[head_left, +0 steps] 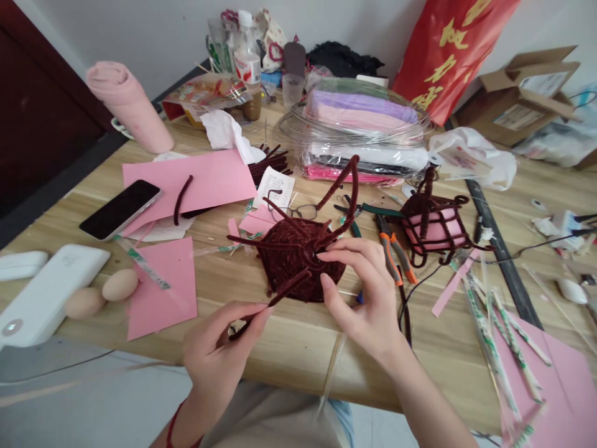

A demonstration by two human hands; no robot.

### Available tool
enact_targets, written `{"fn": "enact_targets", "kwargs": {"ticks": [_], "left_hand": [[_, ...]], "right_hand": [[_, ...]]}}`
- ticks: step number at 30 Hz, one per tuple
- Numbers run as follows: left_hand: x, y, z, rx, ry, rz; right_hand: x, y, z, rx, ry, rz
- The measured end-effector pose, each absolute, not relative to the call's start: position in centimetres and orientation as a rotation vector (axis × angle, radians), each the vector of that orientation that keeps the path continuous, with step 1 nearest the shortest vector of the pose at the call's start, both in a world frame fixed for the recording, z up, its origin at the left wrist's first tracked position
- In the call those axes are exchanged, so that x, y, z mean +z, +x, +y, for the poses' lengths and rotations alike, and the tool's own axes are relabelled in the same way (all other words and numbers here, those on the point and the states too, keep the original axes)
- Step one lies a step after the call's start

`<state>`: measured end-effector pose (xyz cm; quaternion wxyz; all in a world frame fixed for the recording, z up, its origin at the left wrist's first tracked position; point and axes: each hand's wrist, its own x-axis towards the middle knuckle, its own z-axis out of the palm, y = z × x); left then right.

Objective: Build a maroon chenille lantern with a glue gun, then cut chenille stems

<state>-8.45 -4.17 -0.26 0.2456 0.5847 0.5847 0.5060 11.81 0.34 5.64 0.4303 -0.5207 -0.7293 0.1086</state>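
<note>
left hand [219,348] pinches one loose stem [275,297], tip hidden | right hand [361,292] grips woven disc [298,258] | two eggs [102,294] | phone [120,208] screen dark

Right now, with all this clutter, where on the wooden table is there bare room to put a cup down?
Bare wood shows along the near edge, between the pink paper sheet by the two eggs and the right hand. A second patch lies right of the small dark-red wire lantern, past the black strip. The back, around the stacked pipe-cleaner packs, is crowded.

Two bare hands [219,348], red string bracelet [173,422] on left wrist, no sleeves, light grey clothing [275,417]
</note>
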Motion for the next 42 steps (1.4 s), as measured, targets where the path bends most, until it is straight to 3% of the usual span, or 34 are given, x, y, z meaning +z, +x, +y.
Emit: {"fn": "enact_targets", "kwargs": {"ticks": [42], "left_hand": [[-0.1, -7.4, -3.3, 1.382, 1.574, 1.605]], "right_hand": [[5.4, 9.8, 0.5, 0.148, -1.437, -1.757]]}}
